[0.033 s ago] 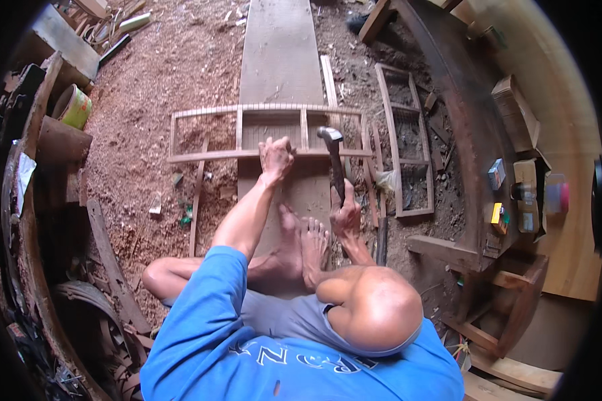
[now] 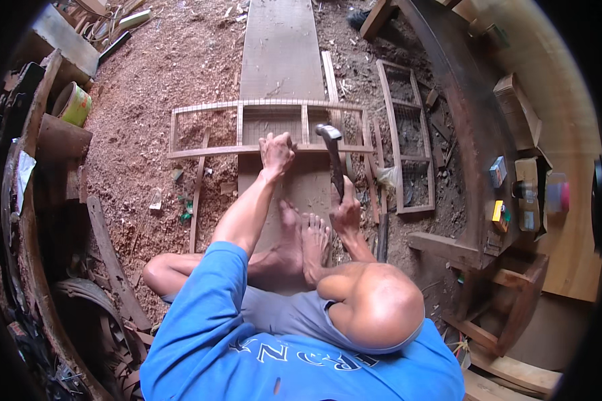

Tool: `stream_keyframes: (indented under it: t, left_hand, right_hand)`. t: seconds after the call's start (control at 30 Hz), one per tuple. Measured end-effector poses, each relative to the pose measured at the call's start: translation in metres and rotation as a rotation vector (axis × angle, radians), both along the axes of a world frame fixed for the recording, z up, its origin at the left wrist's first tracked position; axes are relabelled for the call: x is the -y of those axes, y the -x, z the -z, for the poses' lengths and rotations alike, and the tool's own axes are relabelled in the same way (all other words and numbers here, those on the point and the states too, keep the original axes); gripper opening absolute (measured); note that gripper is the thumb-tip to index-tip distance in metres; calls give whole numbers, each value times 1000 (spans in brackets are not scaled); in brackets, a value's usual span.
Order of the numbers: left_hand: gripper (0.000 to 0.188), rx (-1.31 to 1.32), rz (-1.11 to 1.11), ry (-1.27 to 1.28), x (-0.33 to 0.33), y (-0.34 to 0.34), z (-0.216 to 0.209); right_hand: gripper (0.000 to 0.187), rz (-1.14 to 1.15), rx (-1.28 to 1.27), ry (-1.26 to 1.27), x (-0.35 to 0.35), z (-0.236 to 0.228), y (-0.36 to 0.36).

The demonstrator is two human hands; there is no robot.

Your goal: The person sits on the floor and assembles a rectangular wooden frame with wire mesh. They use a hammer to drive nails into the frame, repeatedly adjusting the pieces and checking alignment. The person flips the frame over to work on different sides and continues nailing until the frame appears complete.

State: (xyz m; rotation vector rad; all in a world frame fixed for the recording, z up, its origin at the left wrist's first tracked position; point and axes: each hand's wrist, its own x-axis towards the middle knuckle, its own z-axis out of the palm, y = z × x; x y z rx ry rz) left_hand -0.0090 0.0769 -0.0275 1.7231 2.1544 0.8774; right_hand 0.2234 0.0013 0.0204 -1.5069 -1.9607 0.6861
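Observation:
A long wooden frame point(image 2: 207, 153) with cross pieces and wire mesh point(image 2: 272, 120) stretched over it lies across a wide plank. My left hand point(image 2: 277, 154) is closed at the frame's near rail, its fingers curled by the wood; whatever they pinch is hidden. In my right hand point(image 2: 346, 208) is a hammer point(image 2: 334, 150), gripped by its dark handle. The hammer's metal head is raised close to the rail's right part, to the right of my left hand. My bare feet point(image 2: 314, 240) rest on the plank just short of the frame.
The plank point(image 2: 279, 53) runs away from me over wood shavings. A second meshed frame point(image 2: 429, 180) lies at the right, beside a dark wooden bench point(image 2: 465, 147) and small boxes point(image 2: 497, 172). Loose sticks point(image 2: 197, 194) and a green-yellow can point(image 2: 78, 109) are on the left.
The wooden frame sits very slightly farther up the picture, and its mesh shows more plainly. My left hand keeps its closed hold; the hammer has barely moved.

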Motion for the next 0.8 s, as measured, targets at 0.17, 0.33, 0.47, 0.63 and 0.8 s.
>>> stream_keyframes:
  t: [0.17,0.33,0.47,0.63,0.8]
  left_hand:
    - [17,-5,7,138,-14,4,-6]
    - [16,-33,23,7,-2,4,3]
    - [31,-206,-29,-324,59,34,-5]
    - [31,-359,85,-128,85,107,-27]
    - [21,-490,219,-14,54,129,-14]
  right_hand:
    - [39,21,148,197,-34,0,-1]
    - [33,77,-67,272,23,-192,16]
    - [18,-330,32,-226,93,-320,2]
    - [36,-735,548,591,65,-333,10]
    - [40,-792,672,737,67,-369,15]
